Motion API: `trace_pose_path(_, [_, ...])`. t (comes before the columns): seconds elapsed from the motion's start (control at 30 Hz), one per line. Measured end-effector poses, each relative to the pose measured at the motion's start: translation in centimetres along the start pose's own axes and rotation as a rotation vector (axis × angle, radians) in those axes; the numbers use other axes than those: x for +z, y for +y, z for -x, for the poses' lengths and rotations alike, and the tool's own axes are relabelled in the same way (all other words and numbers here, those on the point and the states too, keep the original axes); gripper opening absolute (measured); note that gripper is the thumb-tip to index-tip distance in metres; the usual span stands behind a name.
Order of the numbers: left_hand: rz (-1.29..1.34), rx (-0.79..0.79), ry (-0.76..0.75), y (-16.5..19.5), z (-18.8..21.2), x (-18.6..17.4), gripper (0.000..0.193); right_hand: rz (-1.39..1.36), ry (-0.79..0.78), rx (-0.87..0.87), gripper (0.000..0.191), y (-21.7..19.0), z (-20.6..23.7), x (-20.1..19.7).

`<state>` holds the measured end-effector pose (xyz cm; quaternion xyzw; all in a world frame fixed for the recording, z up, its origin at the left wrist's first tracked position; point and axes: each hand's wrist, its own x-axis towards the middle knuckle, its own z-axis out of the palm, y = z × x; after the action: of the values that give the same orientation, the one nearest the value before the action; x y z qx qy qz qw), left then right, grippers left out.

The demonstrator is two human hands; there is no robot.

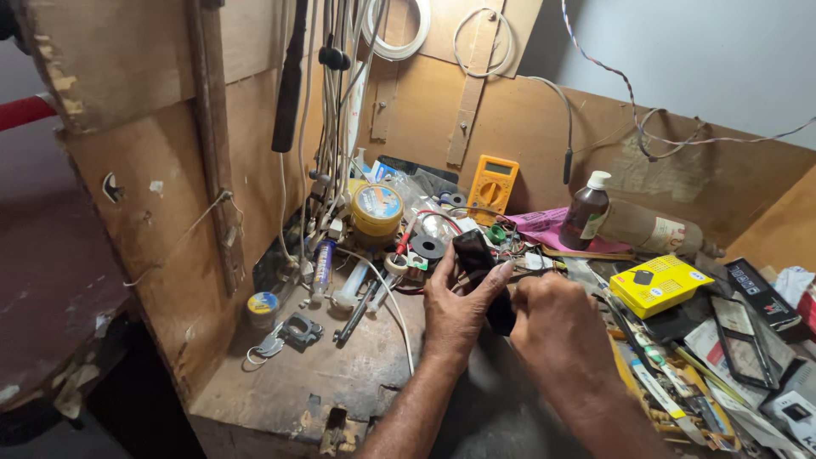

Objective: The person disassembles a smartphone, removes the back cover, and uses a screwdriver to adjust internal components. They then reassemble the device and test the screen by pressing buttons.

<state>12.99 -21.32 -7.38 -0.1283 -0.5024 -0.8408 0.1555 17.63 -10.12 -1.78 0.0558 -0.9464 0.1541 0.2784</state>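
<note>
Overhead, the head view shows the left hand [455, 302] pinching a small black device [476, 255] between thumb and fingers, its long axis tilted up and away toward the yellow multimeter [493, 183]. Just beside it, the right hand [557, 327] is curled shut on the device's lower end [501, 316], both above the cluttered wooden workbench [297, 382].

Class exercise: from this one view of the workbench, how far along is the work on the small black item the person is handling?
Done: nothing finished shows. In hand: both hands grip the small black item, left hand around its upper part, right hand at its lower end. Left: the yellow multimeter leans unused against the back board, the brown bottle stands capped, and tools lie scattered on the bench.
</note>
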Motion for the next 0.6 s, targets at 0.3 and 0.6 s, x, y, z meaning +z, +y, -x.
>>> trace_pose_path(0.3, [0.076, -0.013, 0.027, 1.2, 0.4, -0.1, 0.055, -0.39, 0.104, 0.005, 0.017, 2.6, 1.3, -0.8])
trace_pose_path(0.6, [0.152, -0.1, 0.075, -0.6, -1.0, 0.1, 0.05, -1.227, -0.068, 0.631, 0.027, 7.3, 2.5, 2.3])
